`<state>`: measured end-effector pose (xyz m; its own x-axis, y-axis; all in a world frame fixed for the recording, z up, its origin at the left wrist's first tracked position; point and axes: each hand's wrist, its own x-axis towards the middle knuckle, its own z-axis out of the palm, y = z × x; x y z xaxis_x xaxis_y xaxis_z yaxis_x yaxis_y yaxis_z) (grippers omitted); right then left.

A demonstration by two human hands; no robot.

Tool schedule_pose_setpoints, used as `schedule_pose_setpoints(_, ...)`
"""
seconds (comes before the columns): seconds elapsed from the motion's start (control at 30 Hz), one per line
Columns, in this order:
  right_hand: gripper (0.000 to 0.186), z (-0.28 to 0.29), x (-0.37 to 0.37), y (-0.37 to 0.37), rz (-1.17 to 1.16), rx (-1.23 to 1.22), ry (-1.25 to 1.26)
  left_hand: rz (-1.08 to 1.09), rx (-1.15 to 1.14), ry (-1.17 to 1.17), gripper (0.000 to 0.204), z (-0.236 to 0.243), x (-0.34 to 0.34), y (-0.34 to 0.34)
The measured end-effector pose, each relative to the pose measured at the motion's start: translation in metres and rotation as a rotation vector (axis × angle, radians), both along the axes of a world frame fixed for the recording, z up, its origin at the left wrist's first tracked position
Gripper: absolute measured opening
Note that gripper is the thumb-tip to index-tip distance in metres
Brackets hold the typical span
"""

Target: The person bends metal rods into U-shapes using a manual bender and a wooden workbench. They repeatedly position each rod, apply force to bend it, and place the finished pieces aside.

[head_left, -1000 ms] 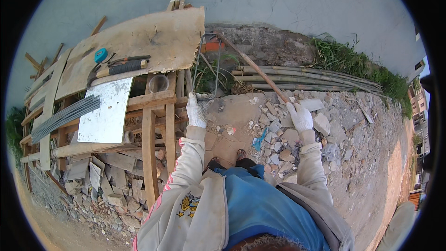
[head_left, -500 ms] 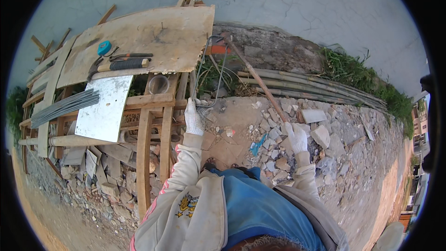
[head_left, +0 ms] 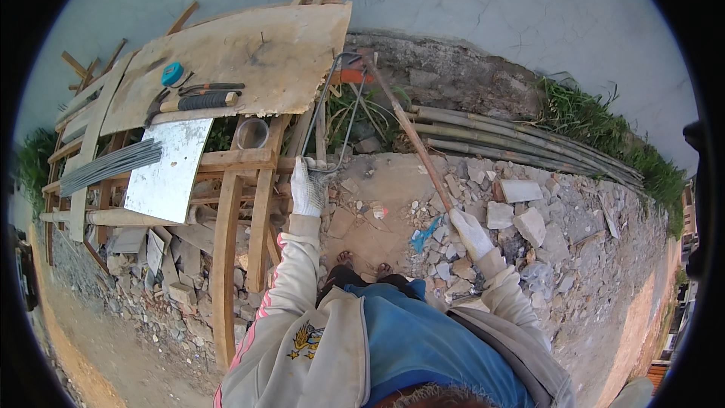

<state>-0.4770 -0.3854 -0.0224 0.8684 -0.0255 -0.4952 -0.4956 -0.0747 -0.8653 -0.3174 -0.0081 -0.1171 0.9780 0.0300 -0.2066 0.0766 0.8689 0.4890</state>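
My left hand [head_left: 307, 187], in a white knit glove, is closed around the near end of a bent steel rod [head_left: 322, 102]. The rod forms a narrow open frame that reaches up to the right end of the bench. With my right hand [head_left: 471, 233], also gloved, I grip the near end of a long rusty bar [head_left: 411, 136]. Its far end meets the bent rod beside an orange-red block [head_left: 353, 76]. How bar and rod engage there is too small to make out.
On the plywood bench top [head_left: 249, 45] lie a blue tape measure [head_left: 172, 73], a hammer [head_left: 198, 102] and pincers [head_left: 210, 88]. A bundle of thin rods [head_left: 113, 165] rests partly on a white sheet [head_left: 168, 181]. Bamboo poles [head_left: 521, 143] and rubble [head_left: 530, 225] lie to the right.
My right hand has come left and slightly nearer, swinging the bar's near end with it. The left hand still holds the rod. The whole view has shifted a little.
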Motion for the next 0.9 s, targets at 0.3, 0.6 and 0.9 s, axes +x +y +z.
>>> schedule_pose_setpoints(0.3, 0.041, 0.006, -0.021, 0.066, 0.025, -0.180, -0.091, 0.024, 0.036, -0.030, 0.037, -0.007, -0.002, -0.002)
schedule_pose_setpoints(0.6, 0.030, 0.019, -0.031, 0.165, -0.189, 0.328, 0.271, 0.065, 0.025, -0.069, 0.036, -0.004, -0.005, -0.007)
schedule_pose_setpoints(0.9, 0.025, 0.020, -0.029, 0.181, -0.207, 0.354, 0.344, 0.047, 0.073, -0.025, 0.035, 0.008, -0.010, -0.008)
